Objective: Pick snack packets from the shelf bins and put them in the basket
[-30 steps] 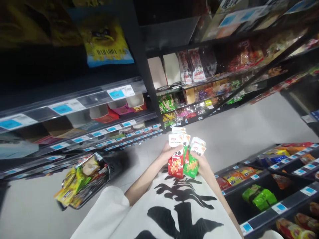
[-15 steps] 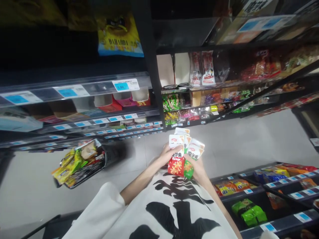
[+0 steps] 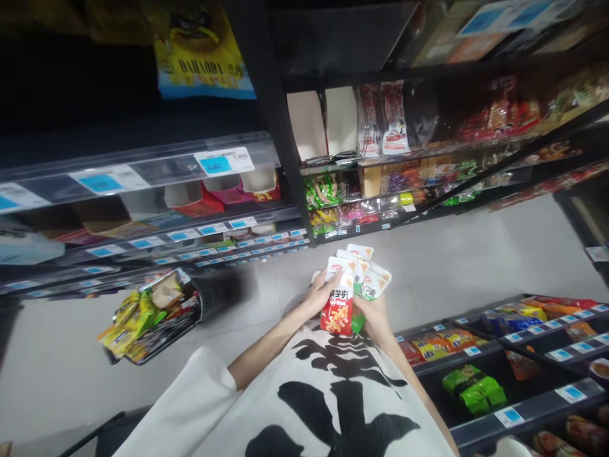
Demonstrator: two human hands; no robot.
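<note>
Several flat snack packets are fanned out in front of my shirt. My left hand (image 3: pixel 321 294) is closed on a red and white packet (image 3: pixel 339 311), its thumb across the upper part. Behind this packet, more white-topped ones stick up. My right hand (image 3: pixel 373 312) is closed around green and white packets (image 3: pixel 373 281), which lean to the right and partly pass behind the red one. The lower part of the green packets is mostly covered by the red packet and my right hand.
On the floor at the left stands a dark basket (image 3: pixel 202 304) full of snack bags. Dark shelves (image 3: pixel 285 216) with goods and price labels run across the front. A low shelf unit (image 3: pixel 528 412) with a green bag (image 3: pixel 476 388) is at the right.
The green packets have slid further behind the red one, and my right thumb has dropped out of sight behind it. The view has shifted slightly, moving the near shelves left.
</note>
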